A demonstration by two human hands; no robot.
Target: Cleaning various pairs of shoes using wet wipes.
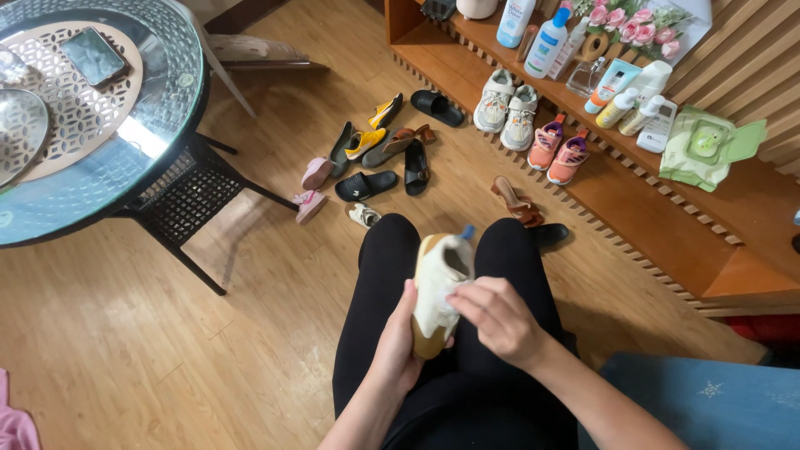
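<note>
Gripping the cream child's sneaker (439, 292) in my left hand (398, 346), my right hand (497, 317) pinches its tongue; next calls for working the opening steadily.

shoe (439, 287): cream matt cloth, tan rubbery sole | floor (125, 350): glossy wood | tabletop (158, 108): glass

both hands (400, 337) (497, 317) closed, over lap
</note>
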